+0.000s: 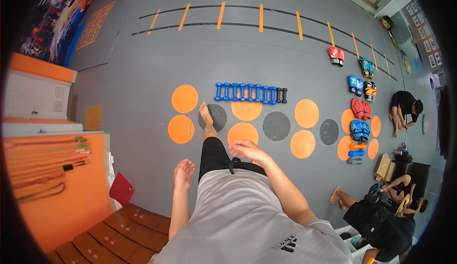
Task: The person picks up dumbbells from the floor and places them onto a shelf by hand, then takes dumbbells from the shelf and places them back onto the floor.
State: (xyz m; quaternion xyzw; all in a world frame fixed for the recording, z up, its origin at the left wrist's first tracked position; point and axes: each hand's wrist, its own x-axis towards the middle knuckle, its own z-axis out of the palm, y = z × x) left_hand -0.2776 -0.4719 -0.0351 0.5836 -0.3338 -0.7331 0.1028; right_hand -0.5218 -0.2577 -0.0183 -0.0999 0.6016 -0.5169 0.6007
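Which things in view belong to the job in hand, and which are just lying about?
Probably the job's (left hand and right hand look empty; this row is nearest):
blue dumbbells
black dumbbells

Seemingly lying about:
boxing gloves
orange dumbbell
cardboard boxes

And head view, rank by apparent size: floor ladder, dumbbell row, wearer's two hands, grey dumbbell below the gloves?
1. Floor ladder
2. Dumbbell row
3. Right hand and left hand: not ranked; they're posed differently, and nearness to the camera makes it unsure
4. Grey dumbbell
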